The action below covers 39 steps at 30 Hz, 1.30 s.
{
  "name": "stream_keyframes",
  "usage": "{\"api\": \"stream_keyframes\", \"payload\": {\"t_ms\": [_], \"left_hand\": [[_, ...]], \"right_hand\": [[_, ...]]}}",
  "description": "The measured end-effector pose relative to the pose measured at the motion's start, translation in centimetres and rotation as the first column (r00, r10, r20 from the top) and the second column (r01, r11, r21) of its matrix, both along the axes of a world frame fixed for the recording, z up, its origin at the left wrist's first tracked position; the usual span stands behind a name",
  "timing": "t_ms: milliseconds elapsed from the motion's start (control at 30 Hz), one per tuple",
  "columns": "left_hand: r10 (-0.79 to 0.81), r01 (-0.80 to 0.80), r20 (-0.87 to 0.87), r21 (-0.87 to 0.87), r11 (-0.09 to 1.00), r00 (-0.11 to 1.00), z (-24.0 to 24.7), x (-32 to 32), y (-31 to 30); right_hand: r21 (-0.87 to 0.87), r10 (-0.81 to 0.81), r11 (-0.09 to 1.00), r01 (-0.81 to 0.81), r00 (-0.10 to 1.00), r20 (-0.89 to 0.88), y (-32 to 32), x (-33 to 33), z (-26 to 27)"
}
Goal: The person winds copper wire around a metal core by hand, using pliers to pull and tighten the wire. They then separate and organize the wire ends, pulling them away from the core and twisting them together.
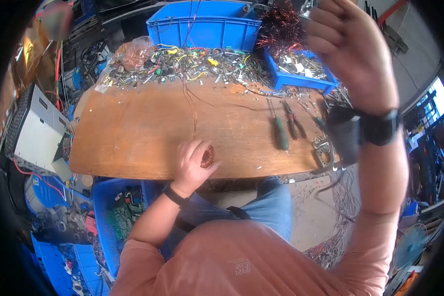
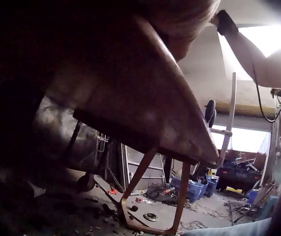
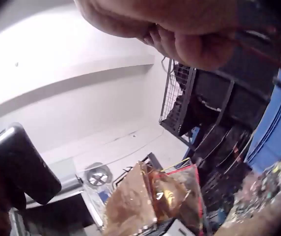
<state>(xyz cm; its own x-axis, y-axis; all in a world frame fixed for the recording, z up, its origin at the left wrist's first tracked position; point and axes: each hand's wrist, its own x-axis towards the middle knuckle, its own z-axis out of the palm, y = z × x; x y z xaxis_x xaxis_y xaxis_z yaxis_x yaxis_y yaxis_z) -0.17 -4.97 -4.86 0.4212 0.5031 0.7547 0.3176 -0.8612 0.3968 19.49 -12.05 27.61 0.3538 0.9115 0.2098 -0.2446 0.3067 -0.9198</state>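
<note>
In the head view my left hand grips a copper-wound ring coil near the table's front edge, its fingers and thumb around it. Thin copper wire runs from beside the coil up across the tabletop and out of the top of the view. My right hand is raised high at the upper right, blurred, with fingers curled. The right wrist view shows those curled fingers close up, a reddish strand of the wire leading off from them. The coil does not show clearly in the left wrist view.
On the wooden table lie a green-handled screwdriver and pliers. Scrap parts line the back edge, before a large blue crate. A blue tray stands at the back right. A crate with circuit boards sits below left.
</note>
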Motion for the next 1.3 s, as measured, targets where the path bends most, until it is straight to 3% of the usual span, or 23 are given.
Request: {"api": "stream_keyframes", "payload": {"t_ms": [33,100,133,167,233,300,333,367,400,433,500,533,733,800,900,933,967,1033,1067,1100,1200,1233,1300], "left_hand": [[0.003,-0.003,-0.011,-0.016,1.0,1.0,0.1,0.0,0.1],[0.065,-0.063,-0.048,0.049,0.997,0.997,-0.1,0.1,-0.1],[0.094,-0.089,-0.064,0.08,0.993,0.994,-0.6,0.2,-0.3],[0.042,-0.042,-0.087,0.006,0.999,0.995,-3.3,0.4,0.4],[-0.057,0.038,-0.129,-0.147,0.988,0.99,-9.6,0.5,2.6],[-0.007,-0.023,-0.159,-0.185,0.982,0.987,-5.4,-0.3,2.0],[0.018,-0.055,-0.174,-0.21,0.976,0.985,-2.4,-0.7,1.0],[0.041,-0.086,-0.189,-0.238,0.967,0.981,-0.3,-0.7,-0.1],[0.114,-0.122,-0.046,-0.225,0.967,0.992,0.7,0.3,-1.4],[0.138,-0.128,0.037,-0.192,0.973,0.99,0.2,0.7,-0.8],[0.151,-0.145,0.13,-0.051,0.988,0.98,-2.3,0.8,1.1],[0.167,-0.156,0.146,-0.089,0.984,0.975,-2.2,0.6,1.2],[0.314,-0.279,0.194,-0.189,0.942,0.929,-2.4,0.0,1.1],[0.309,-0.267,0.179,-0.225,0.937,0.934,-1.9,0.1,1.0],[0.294,-0.246,0.171,-0.255,0.935,0.94,-3.6,-0.5,1.8],[0.288,-0.238,0.173,-0.263,0.935,0.942,-3.2,-0.5,1.7],[0.307,-0.249,0.06,-0.447,0.859,0.95,-2.6,-1.0,0.8],[0.293,-0.172,0.173,-0.501,0.848,0.94,0.4,-0.9,-1.7],[0.157,0.173,0.453,-0.605,0.777,0.878,0.0,-1.1,-1.6],[0.075,0.514,0.711,-0.572,0.639,0.699,-0.8,-1.4,-0.8],[0.195,0.436,0.671,-0.647,0.625,0.716,-3.2,-2.1,2.3],[0.32,0.13,0.519,-0.656,0.744,0.793,-1.4,-2.2,1.6],[0.349,-0.001,0.409,-0.649,0.761,0.843,1.3,-3.6,1.5]], "right_hand": [[0.01,0.116,0.993,-0.115,0.985,-0.126,0.8,-0.8,-0.1],[0.151,0.131,0.983,-0.101,0.97,-0.204,3.7,-2.8,-1.6],[0.081,0.081,0.994,-0.069,0.983,-0.164,4.8,-4.7,-2.6],[0.013,0.036,0.999,-0.035,0.992,-0.121,5.8,-7.1,-3.3],[0.088,0.051,0.996,-0.021,0.934,-0.353,6.7,-12.0,-4.2],[0.194,0.059,0.981,-0.015,0.972,-0.226,9.4,-16.2,-7.7],[0.327,-0.134,0.928,0.179,0.979,-0.155,11.3,-19.6,-10.0],[0.32,-0.101,0.936,0.147,0.983,-0.154,11.1,-21.3,-11.6],[0.312,-0.069,0.943,0.114,0.986,-0.153,10.8,-23.0,-13.1],[0.178,0.192,0.972,-0.153,0.954,-0.232,9.5,-23.7,-14.0],[0.098,0.249,0.968,-0.231,0.937,-0.246,7.7,-24.8,-16.3],[0.057,0.277,0.961,-0.271,0.949,-0.152,7.6,-25.0,-18.0],[-0.17,0.47,0.881,-0.442,0.861,0.195,7.0,-24.7,-22.4],[-0.207,0.539,0.842,-0.498,0.766,0.35,6.8,-23.5,-22.4],[-0.409,0.617,0.782,-0.47,0.497,0.61,4.6,-20.0,-19.7],[-0.279,0.525,0.818,-0.503,0.455,0.719,4.4,-18.8,-19.7],[-0.301,0.502,0.829,-0.471,0.393,0.77,3.6,-17.1,-19.4],[-0.114,0.254,0.928,-0.354,0.379,0.89,3.2,-14.9,-20.9],[-0.121,0.285,0.92,-0.371,0.424,0.86,2.7,-13.6,-21.1],[-0.124,0.309,0.913,-0.388,0.462,0.831,2.3,-12.0,-20.6],[-0.163,0.312,0.932,-0.325,0.487,0.816,1.1,-8.0,-20.9],[-0.18,0.306,0.94,-0.29,0.481,0.822,1.1,-7.0,-21.4],[-0.144,0.21,0.971,-0.19,0.393,0.896,0.8,-5.2,-22.5]]}}
